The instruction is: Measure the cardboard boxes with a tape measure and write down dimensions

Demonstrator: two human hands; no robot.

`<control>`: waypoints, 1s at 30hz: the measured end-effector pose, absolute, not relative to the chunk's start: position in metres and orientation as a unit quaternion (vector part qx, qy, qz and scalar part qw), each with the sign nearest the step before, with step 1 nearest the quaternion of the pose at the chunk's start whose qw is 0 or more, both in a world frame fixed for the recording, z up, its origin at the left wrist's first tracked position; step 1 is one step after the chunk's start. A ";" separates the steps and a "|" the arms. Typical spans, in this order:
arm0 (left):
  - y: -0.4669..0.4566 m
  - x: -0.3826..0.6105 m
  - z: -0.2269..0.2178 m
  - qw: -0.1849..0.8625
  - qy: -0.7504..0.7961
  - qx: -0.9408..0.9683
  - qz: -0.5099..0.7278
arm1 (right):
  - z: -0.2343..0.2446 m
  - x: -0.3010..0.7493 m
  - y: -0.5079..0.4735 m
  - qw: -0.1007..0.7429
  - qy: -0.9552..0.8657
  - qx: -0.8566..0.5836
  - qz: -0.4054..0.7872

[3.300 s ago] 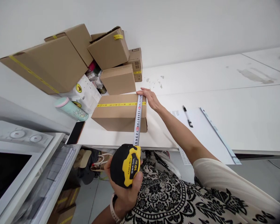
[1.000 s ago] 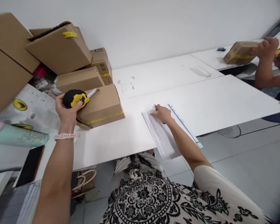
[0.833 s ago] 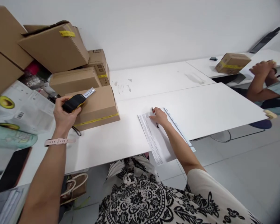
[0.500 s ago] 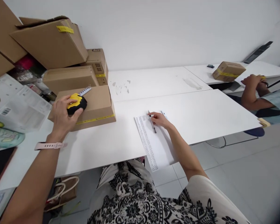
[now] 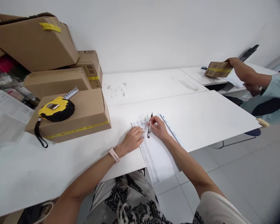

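My right hand (image 5: 159, 127) grips a black pen (image 5: 149, 127) with its tip over a printed sheet of paper (image 5: 154, 149) that hangs past the front edge of the white table (image 5: 200, 109). My left hand (image 5: 132, 140) lies flat on the left edge of that sheet, fingers stretched out, a pink watch on the wrist. A yellow and black tape measure (image 5: 56, 109) rests on top of a taped cardboard box (image 5: 84, 115) to the left, with a short length of blade sticking out.
More cardboard boxes (image 5: 35, 43) are stacked at the back left beside a white plastic bag (image 5: 4, 115). At the far right another person's arm (image 5: 247, 73) holds a small taped box (image 5: 218, 69) on a neighbouring table. Tiled floor lies beneath.
My left hand let go of the tape measure on the box and moved right onto the paper. My right hand picked up the pen. The view swung right.
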State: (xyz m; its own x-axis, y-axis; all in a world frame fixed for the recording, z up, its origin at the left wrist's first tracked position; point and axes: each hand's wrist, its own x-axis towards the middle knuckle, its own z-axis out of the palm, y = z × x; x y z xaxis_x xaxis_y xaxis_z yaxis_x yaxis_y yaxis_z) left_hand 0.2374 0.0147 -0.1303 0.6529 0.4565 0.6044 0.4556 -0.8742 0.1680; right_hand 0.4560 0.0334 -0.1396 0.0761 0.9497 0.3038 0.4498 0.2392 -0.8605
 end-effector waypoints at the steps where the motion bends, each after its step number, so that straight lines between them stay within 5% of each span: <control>1: 0.015 0.239 -0.135 0.003 0.253 0.911 0.326 | -0.138 0.456 0.032 0.480 -0.616 -0.576 0.241; 4: 0.016 0.238 -0.140 0.012 0.257 0.916 0.308 | -0.131 0.451 0.030 0.515 -0.573 -0.579 0.268; 10: 0.016 0.239 -0.142 0.008 0.273 0.925 0.264 | -0.126 0.427 0.044 0.493 -0.499 -0.481 0.525; 30: 0.015 0.243 -0.143 -0.012 0.282 0.922 0.264 | -0.135 0.429 0.045 0.433 -0.590 -0.582 0.355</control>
State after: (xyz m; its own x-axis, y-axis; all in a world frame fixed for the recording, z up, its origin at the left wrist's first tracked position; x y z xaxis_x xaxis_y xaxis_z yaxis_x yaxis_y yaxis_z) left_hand 0.2427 0.0151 -0.1432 0.7010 0.5143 0.4940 0.5271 -0.8403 0.1269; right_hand 0.4293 0.0448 -0.1346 0.0516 0.9939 0.0974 0.3781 0.0709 -0.9231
